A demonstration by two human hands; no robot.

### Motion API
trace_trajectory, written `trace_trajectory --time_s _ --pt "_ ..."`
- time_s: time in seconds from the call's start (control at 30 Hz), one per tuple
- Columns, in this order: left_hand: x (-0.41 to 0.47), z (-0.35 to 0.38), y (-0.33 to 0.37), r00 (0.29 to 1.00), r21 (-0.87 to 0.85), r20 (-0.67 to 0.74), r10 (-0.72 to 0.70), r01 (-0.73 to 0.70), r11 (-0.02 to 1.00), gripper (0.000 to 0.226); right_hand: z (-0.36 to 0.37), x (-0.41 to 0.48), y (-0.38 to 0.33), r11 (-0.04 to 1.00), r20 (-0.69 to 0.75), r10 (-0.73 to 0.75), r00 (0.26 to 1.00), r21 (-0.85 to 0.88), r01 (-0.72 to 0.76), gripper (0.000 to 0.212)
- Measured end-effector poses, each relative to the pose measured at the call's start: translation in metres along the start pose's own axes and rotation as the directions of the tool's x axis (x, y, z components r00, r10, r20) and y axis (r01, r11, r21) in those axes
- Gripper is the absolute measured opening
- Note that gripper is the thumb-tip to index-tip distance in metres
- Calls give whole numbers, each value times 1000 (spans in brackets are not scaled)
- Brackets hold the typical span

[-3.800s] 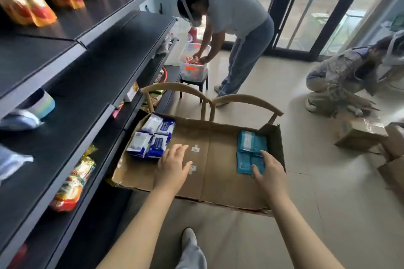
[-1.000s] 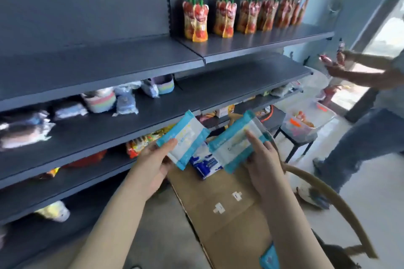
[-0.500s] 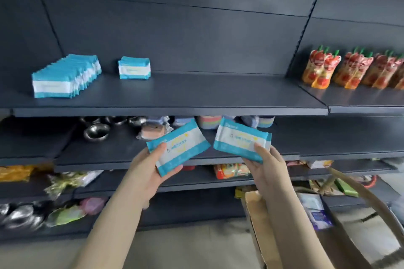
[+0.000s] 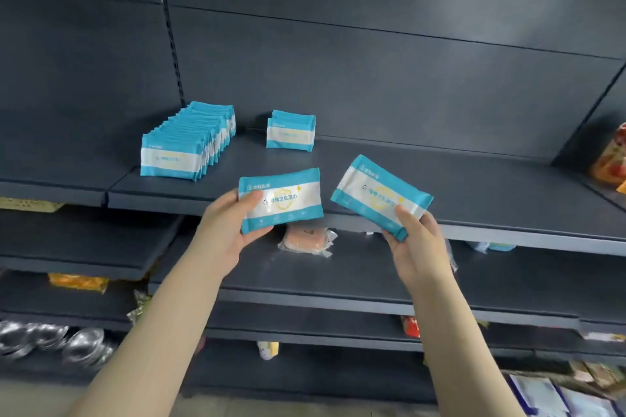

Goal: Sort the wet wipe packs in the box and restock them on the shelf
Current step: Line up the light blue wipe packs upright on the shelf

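My left hand (image 4: pixel 227 225) grips a teal-and-white wet wipe pack (image 4: pixel 284 200), held level in front of the upper dark shelf (image 4: pixel 474 186). A second, identical pack (image 4: pixel 379 195), tilted down to the right, is pinched by its lower edge in my right hand (image 4: pixel 415 247). On that shelf a long row of the same packs (image 4: pixel 183 149) stands upright at the left. A short stack of one or two packs (image 4: pixel 290 130) stands further back, just above my left hand. The box is out of view.
The shelf below holds a wrapped pinkish item (image 4: pixel 305 240). Lower left lie metal bowls (image 4: pixel 57 344) and orange packets (image 4: pixel 78 281). Red-and-orange pouches (image 4: pixel 611 159) sit at the right edge. Blue-white packs (image 4: pixel 555 396) show at the bottom right corner.
Both hands have lifted their packs from the middle shelf's height up to the upper shelf's front edge. The view has moved closer and left; the box has left the frame.
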State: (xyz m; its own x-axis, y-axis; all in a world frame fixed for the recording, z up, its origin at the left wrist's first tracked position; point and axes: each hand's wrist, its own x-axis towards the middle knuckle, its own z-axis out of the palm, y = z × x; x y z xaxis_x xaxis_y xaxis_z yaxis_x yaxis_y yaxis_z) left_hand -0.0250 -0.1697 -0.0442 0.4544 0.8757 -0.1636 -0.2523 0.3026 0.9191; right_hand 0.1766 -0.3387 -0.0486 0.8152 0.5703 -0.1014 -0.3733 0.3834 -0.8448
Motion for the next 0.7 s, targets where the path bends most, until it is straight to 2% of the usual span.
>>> trace_trajectory --time_s 0.1,0.33,0.5,0.57,0.7 --pt "51 10 2 995 137 -51 81 -74 988 5 15 49 8 983 6 -89 996 -161 89 14" --pt "189 43 -1 959 363 -89 268 -220 906 7 48 183 22 930 52 -159 986 -327 167 17" --pt "267 45 -5 935 468 -110 337 -251 848 19 62 243 40 918 134 -86 987 -374 131 21" --pt "290 44 -9 934 513 -117 337 -234 826 20 66 253 49 926 184 -51 982 -361 115 20" --pt "327 40 -15 911 581 -99 401 -275 766 18 81 267 71 885 222 -9 975 -452 112 16"
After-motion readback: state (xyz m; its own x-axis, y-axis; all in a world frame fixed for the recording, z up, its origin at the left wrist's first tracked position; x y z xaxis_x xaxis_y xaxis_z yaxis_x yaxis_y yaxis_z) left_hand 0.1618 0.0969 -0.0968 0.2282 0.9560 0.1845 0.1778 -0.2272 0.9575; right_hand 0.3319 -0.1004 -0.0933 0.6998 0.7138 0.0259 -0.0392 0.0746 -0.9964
